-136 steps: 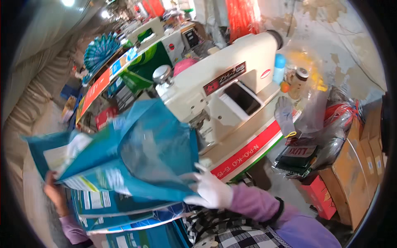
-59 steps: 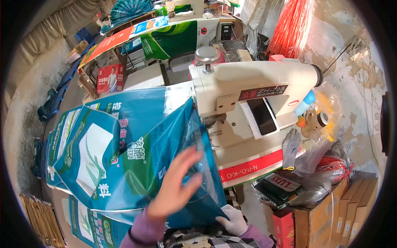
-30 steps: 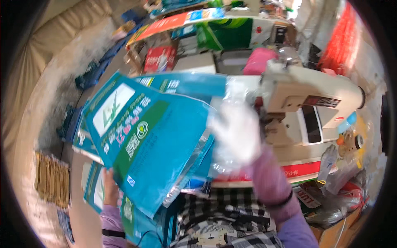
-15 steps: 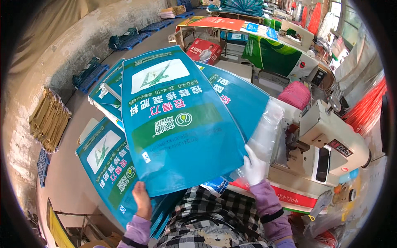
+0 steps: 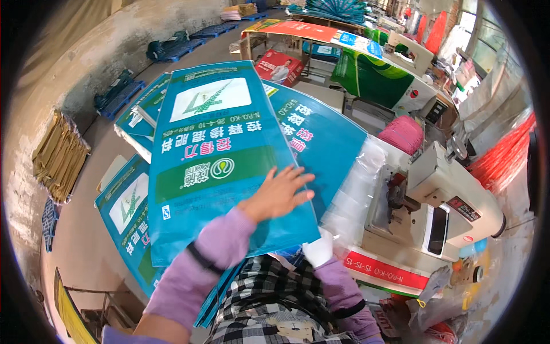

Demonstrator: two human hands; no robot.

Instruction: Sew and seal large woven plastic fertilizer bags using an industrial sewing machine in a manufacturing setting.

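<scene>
A large teal printed bag (image 5: 215, 129) lies uppermost on other teal bags in front of me. My left hand (image 5: 278, 195), bare, rests flat on its lower right part with fingers spread. At the bag's near right corner is my right hand (image 5: 318, 250) in a white glove, closed on the edge; its fingertips are partly hidden. Another teal bag (image 5: 329, 140) fans out to the right beneath, beside clear plastic film (image 5: 354, 186). More teal bags (image 5: 127, 212) stick out at the left.
A cream sewing machine (image 5: 444, 183) stands close on my right, with a pink thread cone (image 5: 402, 135) behind it. Red strands (image 5: 504, 152) hang at far right. Brown bundled sheets (image 5: 60, 157) and blue pallets (image 5: 120, 97) line the left wall. A covered table (image 5: 309, 30) is ahead.
My left hand has moved from the bag's near left corner across onto its lower right part. The top bag has shifted left and lies flatter. My right hand has moved down to the near corner.
</scene>
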